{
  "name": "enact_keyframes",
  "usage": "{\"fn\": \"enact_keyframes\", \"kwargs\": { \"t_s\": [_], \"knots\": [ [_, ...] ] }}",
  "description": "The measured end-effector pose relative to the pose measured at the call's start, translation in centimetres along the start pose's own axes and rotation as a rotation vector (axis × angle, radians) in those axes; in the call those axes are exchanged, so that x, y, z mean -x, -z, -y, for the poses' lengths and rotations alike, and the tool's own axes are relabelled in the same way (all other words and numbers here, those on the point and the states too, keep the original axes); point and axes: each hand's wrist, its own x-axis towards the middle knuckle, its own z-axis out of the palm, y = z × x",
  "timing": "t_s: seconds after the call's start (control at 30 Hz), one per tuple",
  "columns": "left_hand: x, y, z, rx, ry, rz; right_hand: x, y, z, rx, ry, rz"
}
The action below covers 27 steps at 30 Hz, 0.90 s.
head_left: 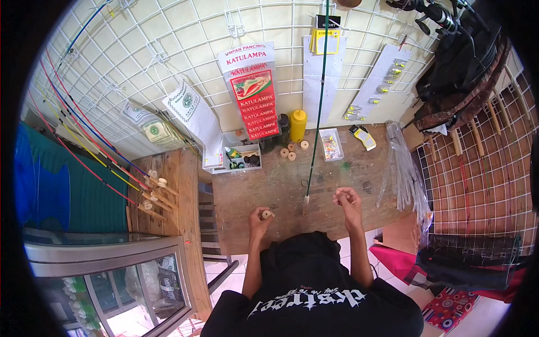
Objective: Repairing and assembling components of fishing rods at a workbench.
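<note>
My left hand (258,224) is closed around a small round wooden spool (266,215) with a hole in its middle, just above the near left part of the wooden table (247,191). My right hand (349,205) is raised over the table's near right part, its fingers curled and pinched together. Whatever they hold, if anything, is too small to make out. Between my hands lies a thin dark green fishing rod (319,118), its light handle end (306,203) toward me. Several similar wooden spools (291,156) sit farther back.
At the back stand a yellow squeeze bottle (298,126), a white divided box (245,160) with small bottles, and a white tray (331,147). Clear plastic sleeves (398,168) cover the right edge. More rods (101,160) lean at left; a wire grid (202,28) holds hanging packets.
</note>
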Motion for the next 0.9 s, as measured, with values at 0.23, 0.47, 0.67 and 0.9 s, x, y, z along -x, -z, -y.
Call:
{"fn": "enact_keyframes", "kwargs": {
  "t_s": [0.23, 0.47, 0.67, 0.9],
  "knots": [
    [0.2, -1.2, -1.7, -0.246, -0.006, 0.262, 0.3, -1.4, -0.1, 0.423, -0.046, 0.485],
    [-1.4, 0.2, -2.7, -0.392, -0.247, 0.155, -5.7, -0.4, -0.7, 0.948, -0.192, 0.212],
    [-9.8, -3.0, -9.6, -0.773, -0.365, 0.124, -13.7, -2.1, -6.1, 1.105, 0.269, 0.257],
    [-16.5, -8.9, -9.6, -0.719, -0.578, 0.299, -17.3, -7.2, -10.5, 1.274, 0.604, 0.587]
  ]
}}
